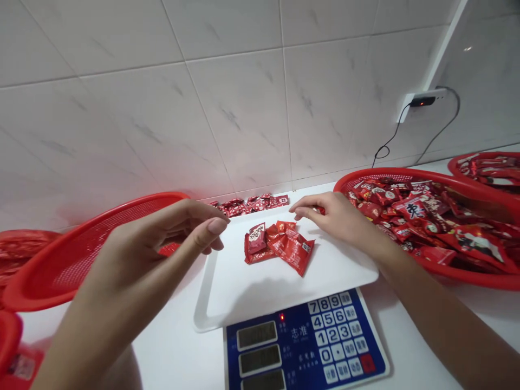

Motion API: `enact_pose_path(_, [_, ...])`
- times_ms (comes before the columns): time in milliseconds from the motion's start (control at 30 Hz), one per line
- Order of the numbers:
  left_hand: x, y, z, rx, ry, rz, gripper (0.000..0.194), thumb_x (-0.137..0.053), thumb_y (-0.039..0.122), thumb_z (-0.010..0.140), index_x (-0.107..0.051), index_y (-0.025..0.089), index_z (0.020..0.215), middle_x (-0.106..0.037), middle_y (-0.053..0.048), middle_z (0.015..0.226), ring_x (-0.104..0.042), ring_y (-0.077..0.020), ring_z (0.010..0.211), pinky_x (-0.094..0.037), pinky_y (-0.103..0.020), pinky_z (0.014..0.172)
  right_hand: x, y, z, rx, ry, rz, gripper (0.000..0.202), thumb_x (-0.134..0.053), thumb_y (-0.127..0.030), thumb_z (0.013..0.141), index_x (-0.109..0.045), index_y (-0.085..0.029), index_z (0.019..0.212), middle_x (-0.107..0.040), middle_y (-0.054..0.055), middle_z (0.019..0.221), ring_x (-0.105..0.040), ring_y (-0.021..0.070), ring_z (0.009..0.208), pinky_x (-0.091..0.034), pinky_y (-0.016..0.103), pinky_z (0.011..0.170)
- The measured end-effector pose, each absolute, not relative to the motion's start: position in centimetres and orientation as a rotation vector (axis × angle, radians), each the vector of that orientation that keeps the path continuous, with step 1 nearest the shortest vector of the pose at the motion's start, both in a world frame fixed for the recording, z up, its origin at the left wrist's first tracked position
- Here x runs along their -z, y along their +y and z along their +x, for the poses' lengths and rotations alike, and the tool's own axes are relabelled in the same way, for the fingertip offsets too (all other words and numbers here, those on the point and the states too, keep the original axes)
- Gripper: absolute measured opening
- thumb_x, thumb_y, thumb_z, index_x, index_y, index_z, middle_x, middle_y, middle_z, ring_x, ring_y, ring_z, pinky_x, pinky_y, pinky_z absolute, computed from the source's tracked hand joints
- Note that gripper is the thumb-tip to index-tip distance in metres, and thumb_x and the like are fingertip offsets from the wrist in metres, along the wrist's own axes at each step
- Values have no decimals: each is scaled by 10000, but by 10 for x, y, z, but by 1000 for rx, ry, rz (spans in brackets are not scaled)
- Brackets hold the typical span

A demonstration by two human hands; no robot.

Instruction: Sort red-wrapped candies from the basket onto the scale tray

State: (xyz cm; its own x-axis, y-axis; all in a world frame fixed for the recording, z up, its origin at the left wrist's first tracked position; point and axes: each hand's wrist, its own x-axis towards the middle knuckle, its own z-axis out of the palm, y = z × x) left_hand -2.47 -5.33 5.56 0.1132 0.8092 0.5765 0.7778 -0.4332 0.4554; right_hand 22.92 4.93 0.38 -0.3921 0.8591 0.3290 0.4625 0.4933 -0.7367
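Note:
My left hand (pixel 150 254) hovers over the left edge of the white weighing tray (pixel 227 298). Its fingers curl loosely, with the thumb tip near the index finger and nothing visible in its grasp. Over the tray's back right, my right hand (pixel 337 219) is bent downward, thumb and index tips close together. A bit of a red packet (pixel 320 210) shows between its fingers; the rest is hidden. Lying on the tray are a few red wrapped snack packets (pixel 294 249) and, on their left, a smaller dark-red one (pixel 257 239) with white print.
The blue scale panel (pixel 300 346) with keypad and displays is in front. A red basket (pixel 447 276) full of packets stands right, another (pixel 487 157) behind it. At left is a red basket (pixel 101 227). More packets (pixel 260 203) lie along the tiled wall. Cables hang from a socket (pixel 422 101).

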Motion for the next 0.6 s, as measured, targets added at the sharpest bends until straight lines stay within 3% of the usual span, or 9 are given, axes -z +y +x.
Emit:
enact_pose_path(100, [-56, -55, -26, -1267, 1650, 2282, 154, -650, 376, 939, -743, 289, 853, -705, 29, 681, -647, -120, 617, -512, -204, 555, -16, 44, 242, -644, -1917, -1079, 160, -672, -308, 935, -802, -236, 876, -791, 45, 856, -687, 216, 844, -460, 331, 743])
enact_pose_path(200, [-57, -56, -21, -1275, 1624, 2249, 158, -659, 373, 922, -747, 277, 833, -699, 16, 680, -645, -134, 612, -500, -230, 531, -25, 39, 255, -549, -1778, -1110, 201, -684, -388, 939, -812, -234, 924, -720, 36, 712, -551, 169, 617, -364, 315, 581])
enact_pose_path(267, [-57, -57, -17, -1260, 1623, 2222, 150, -657, 373, 916, -754, 283, 844, -702, 14, 682, -645, -137, 613, -489, -236, 519, -28, 37, 262, -510, -1745, -1135, 195, -703, -386, 932, -817, -228, 943, -680, 31, 669, -485, 151, 566, -322, 308, 545])
enact_pose_path(433, [-59, -58, -19, -1272, 1601, 2280, 184, -661, 388, 930, -735, 297, 788, -677, 33, 652, -628, -121, 602, -498, -213, 534, -41, 31, 280, -445, -1650, -1320, 160, -695, -223, 929, -834, -190, 1001, -682, 37, 715, -502, 121, 585, -350, 302, 576])
enact_pose_path(533, [-61, -59, -26, -1302, 1612, 2272, 179, -663, 384, 938, -744, 293, 807, -680, 43, 658, -626, -97, 606, -501, -179, 547, -50, 33, 299, -276, -1511, -1542, 233, -667, -193, 937, -813, -147, 1113, -719, 59, 771, -515, 106, 604, -389, 331, 648])
enact_pose_path(600, [-62, -60, -31, -1310, 1637, 2255, 184, -652, 379, 946, -753, 287, 823, -691, 38, 676, -633, -93, 619, -507, -173, 558, -49, 40, 311, -203, -1616, -1708, 212, -690, -186, 914, -825, -135, 1069, -750, 81, 799, -563, 126, 658, -406, 358, 708])
